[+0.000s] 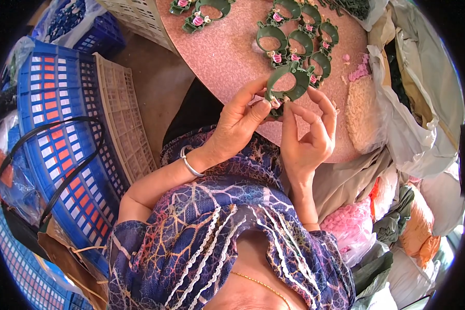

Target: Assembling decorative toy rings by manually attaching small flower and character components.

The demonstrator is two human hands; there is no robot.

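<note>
Over the table's near edge I hold up a green plastic ring-shaped piece [301, 82], its round opening facing me. My left hand [237, 119] grips its lower left side between thumb and fingers. At the bottom of the ring, the thumb and index finger of my right hand [311, 135] pinch close to a small cream part [275, 104]; my other right fingers are raised and curled. Whether that part is fixed to the ring or loose is too small to tell. Just beyond lie several similar green rings with pink flowers [277, 58] on them.
The pink speckled round table [222, 62] has more green pieces [198, 20] at its far left. Small pink bits [360, 70] and a cream pile in clear plastic [364, 111] lie at its right. Blue [62, 144] and beige crates [121, 98] stand left; filled bags [346, 222] crowd the right.
</note>
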